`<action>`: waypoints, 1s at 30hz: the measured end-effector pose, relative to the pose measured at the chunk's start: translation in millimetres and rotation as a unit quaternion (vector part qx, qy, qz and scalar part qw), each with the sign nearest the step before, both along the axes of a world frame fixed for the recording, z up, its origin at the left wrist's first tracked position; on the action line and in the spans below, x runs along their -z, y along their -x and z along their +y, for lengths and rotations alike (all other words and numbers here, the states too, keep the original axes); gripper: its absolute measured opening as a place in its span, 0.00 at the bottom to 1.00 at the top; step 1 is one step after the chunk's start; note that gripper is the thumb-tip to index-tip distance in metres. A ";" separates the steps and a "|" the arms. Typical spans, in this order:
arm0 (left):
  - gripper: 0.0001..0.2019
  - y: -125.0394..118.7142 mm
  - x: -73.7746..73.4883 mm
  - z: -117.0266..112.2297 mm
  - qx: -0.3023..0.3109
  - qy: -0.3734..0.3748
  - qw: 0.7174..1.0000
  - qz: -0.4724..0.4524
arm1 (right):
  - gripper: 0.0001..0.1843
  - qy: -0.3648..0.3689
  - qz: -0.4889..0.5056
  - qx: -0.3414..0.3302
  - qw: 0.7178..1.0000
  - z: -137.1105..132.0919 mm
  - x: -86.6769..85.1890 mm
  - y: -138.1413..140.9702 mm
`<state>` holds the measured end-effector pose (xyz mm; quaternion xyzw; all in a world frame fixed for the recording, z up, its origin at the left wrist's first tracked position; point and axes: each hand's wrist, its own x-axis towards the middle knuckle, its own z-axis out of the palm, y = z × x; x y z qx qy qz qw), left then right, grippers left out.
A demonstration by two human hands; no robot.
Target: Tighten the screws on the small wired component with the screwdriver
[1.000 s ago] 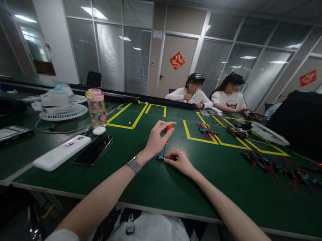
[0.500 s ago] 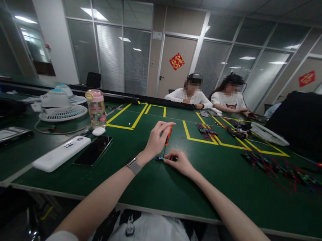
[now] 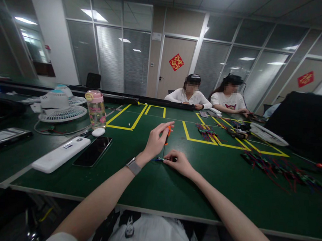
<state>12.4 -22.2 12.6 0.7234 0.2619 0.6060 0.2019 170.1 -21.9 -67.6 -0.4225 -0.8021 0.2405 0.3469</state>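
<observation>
My left hand is closed around the orange and black handle of a screwdriver. The tool stands upright, its thin shaft reaching down to a small green circuit board on the green table. My right hand pinches the board's right end between thumb and fingers, resting low on the tabletop. A short bit of dark blue wire shows at the board's left end. Whether the tip sits in a screw is too small to tell.
Left of my hands lie a black phone, a white power bank, a drink bottle and a white fan. Wired boards are heaped at the right, with a smaller bundle nearer. Two people sit across the table.
The fingers of my left hand have shifted slightly on the screwdriver handle. My right hand stays on the circuit board.
</observation>
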 end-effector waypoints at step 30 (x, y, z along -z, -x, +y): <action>0.13 -2.4 3.3 1.5 -0.039 -0.012 0.999 -0.001 | 0.08 0.000 0.009 -0.007 1.000 0.5 1.0 -0.4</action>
